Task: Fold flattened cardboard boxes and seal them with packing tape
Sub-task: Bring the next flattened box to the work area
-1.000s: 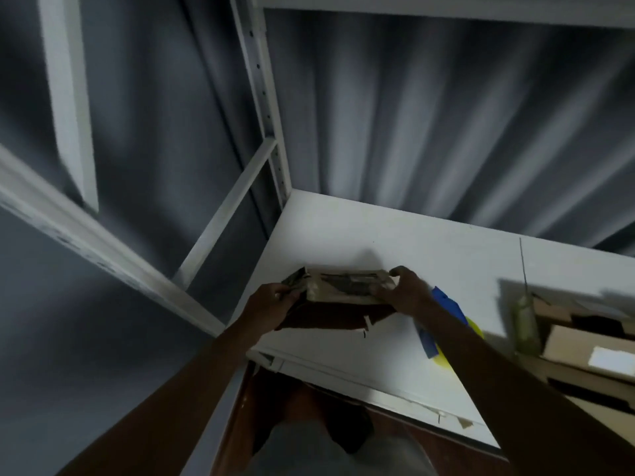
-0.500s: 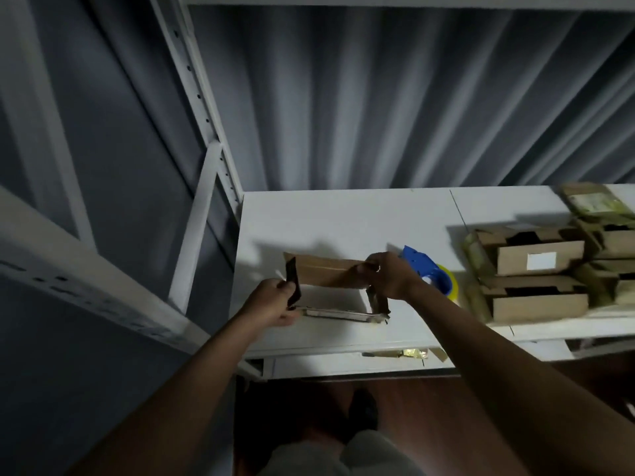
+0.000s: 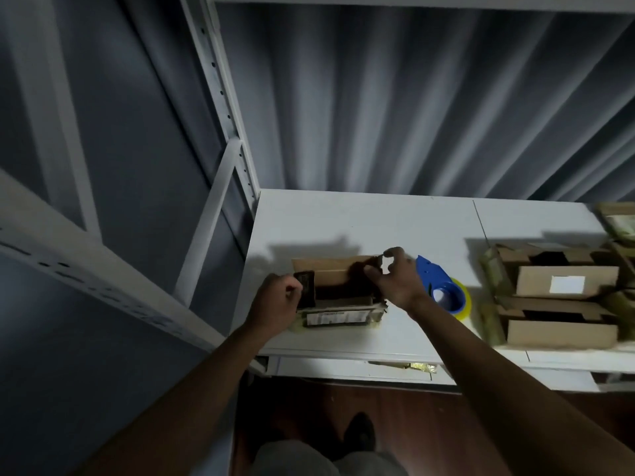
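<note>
Cardboard box (image 3: 338, 293) gripped by two hands, left hand (image 3: 275, 305), right hand (image 3: 395, 283); one tape dispenser (image 3: 443, 290); two folded boxes (image 3: 563, 304) on tabletop (image 3: 412, 218).

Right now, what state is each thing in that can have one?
Cardboard box: opened up, top flaps unsealed.
Left hand: grips the box's left flap.
Right hand: pinches the box's right flap.
Tape dispenser: lying on the shelf, untouched.
Boxes at right: folded, tops open.

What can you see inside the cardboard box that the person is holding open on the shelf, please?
The cardboard box looks dark inside; only its brown far wall shows. No contents are visible, but the bottom is in shadow and the right hand covers one corner.
</note>
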